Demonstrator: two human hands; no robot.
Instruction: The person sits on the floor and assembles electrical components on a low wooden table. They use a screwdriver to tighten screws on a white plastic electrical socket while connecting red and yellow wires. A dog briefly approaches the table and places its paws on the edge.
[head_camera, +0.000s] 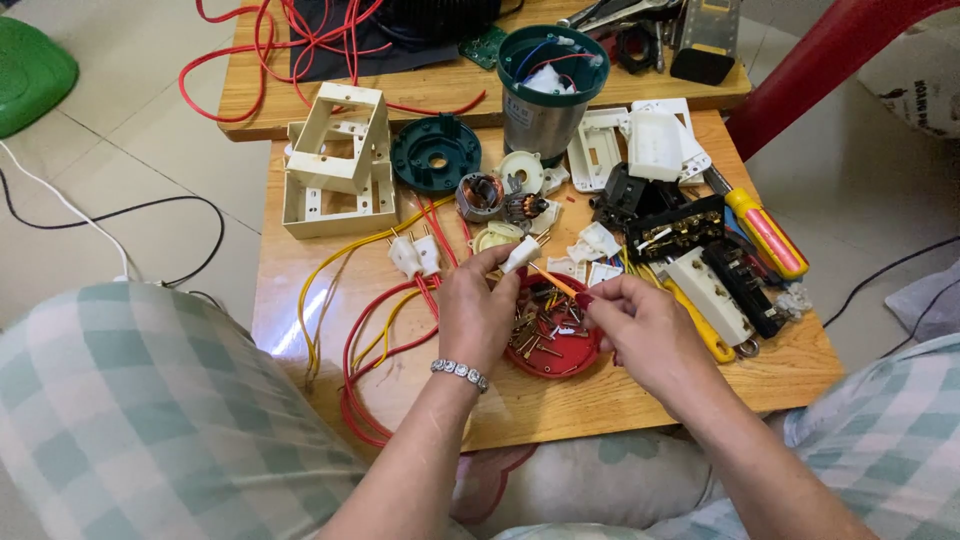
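Note:
My left hand (477, 310) pinches a small white plastic plug part (520, 254) between thumb and fingers, above a low wooden table (520, 400). A beaded bracelet circles that wrist. My right hand (640, 325) holds a thin orange-handled tool (556, 283) whose tip points at the white part. Under both hands lies a red round lid (552, 358) filled with several small brass screws and metal bits.
Red and yellow wires (375, 340) trail at the left. White plug halves (415, 255), cream frames (335, 160), a green round cover (436, 153), a metal cylinder (545, 95), black and white socket parts (680, 230) and a yellow-red screwdriver (765, 232) crowd the table.

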